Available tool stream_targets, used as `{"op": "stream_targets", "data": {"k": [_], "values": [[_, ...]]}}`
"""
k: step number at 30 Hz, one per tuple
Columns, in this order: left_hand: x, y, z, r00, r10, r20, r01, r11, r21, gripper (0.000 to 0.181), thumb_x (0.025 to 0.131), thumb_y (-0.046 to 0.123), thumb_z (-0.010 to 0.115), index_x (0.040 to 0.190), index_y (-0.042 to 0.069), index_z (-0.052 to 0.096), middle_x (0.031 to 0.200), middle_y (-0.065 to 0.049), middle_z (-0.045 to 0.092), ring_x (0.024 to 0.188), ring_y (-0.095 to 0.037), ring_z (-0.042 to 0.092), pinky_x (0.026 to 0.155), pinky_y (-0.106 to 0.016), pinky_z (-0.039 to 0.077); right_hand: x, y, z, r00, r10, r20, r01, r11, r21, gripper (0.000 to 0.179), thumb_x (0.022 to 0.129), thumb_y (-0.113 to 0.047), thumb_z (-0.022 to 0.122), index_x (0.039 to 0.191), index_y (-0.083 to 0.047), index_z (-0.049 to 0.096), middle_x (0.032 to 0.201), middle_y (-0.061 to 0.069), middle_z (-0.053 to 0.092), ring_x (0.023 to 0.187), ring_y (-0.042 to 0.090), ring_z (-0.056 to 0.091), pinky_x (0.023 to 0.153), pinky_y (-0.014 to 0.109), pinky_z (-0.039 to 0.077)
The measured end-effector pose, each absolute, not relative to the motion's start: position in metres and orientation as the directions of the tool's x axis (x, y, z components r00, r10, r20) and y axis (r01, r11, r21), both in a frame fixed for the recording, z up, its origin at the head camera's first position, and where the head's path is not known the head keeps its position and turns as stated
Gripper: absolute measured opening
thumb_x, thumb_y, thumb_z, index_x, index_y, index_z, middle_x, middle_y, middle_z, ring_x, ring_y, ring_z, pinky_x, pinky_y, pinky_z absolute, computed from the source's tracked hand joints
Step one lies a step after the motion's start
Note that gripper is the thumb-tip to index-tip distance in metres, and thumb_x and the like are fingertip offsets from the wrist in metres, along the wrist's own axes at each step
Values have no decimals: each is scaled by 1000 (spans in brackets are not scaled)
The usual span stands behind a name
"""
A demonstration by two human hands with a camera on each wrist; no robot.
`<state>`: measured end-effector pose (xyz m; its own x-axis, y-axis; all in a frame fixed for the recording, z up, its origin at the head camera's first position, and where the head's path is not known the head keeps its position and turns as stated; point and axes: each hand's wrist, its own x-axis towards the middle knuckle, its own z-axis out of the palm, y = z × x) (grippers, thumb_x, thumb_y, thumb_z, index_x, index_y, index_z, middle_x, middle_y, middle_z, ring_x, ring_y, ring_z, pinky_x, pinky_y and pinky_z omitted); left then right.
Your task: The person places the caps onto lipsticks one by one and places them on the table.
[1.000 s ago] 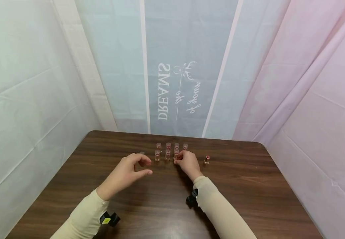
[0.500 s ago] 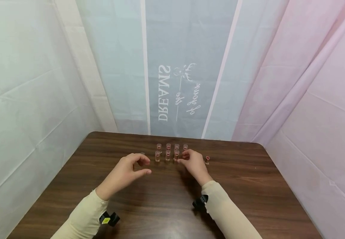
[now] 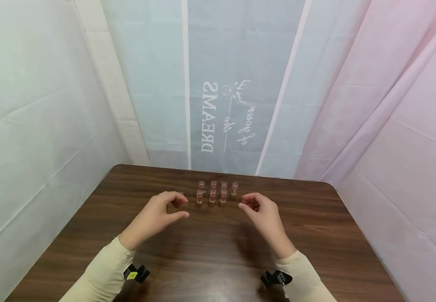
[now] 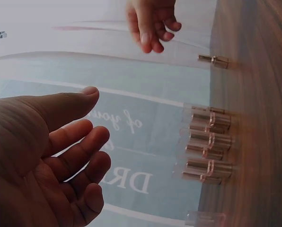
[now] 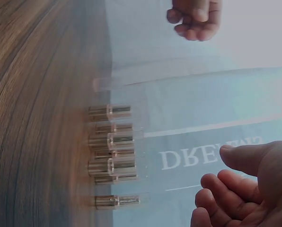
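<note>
Small lipstick tubes with clear caps stand upright in two rows. The front row has a left tube point(image 3: 199, 197), a middle tube point(image 3: 212, 196) and a right tube point(image 3: 223, 196); several more, among them the back-right tube point(image 3: 234, 188), stand behind. My left hand point(image 3: 161, 216) hovers left of the rows, thumb and fingers apart, holding nothing. To their right, my right hand point(image 3: 264, 216) is raised with loosely bent fingers and nothing in its grasp. A lone lipstick without a clear cap point(image 4: 214, 61) shows in the left wrist view; the right hand hides it in the head view.
A clear cap point(image 4: 205, 218) stands on the dark wood table point(image 3: 210, 256), mostly behind the left hand in the head view. Pale cloth hangs along the sides, and a blue-grey curtain point(image 3: 236, 54) with lettering closes off the back.
My right hand has let go of the front row's right tube and drawn back to the right and toward me, covering the lone lipstick. My left hand has barely moved.
</note>
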<state>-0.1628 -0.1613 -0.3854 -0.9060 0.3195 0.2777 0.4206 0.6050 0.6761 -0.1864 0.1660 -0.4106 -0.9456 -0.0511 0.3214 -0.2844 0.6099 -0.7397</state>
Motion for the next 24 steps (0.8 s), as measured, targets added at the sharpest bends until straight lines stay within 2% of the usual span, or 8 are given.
{"op": "stream_targets", "data": {"k": [13,18,24], "values": [[-167,-174,-377,-913,282,294,408,621,670,24,89,27,83,110,26,71,107,13,71,95,-12,63,77,-29,52,-183,181,-402,-949,-37,312,-272,594,-757,19,92,-24,80,108,-17,74,95,-2,72,84,14,64,74,28,54],[-176,-178,-386,-925,252,285,381,638,670,24,89,24,83,110,22,71,107,5,71,98,-15,65,84,-38,52,-186,188,-399,-945,-27,325,-275,599,-752,21,93,-24,79,110,-13,74,95,0,73,84,15,65,75,28,53],[-199,-185,-418,-961,205,186,275,634,723,37,91,31,80,121,15,67,115,-4,71,102,-17,65,87,-41,53,-189,192,-396,-943,-29,331,-281,600,-749,20,93,-24,79,110,-14,74,97,0,74,85,15,66,75,26,54]]}}
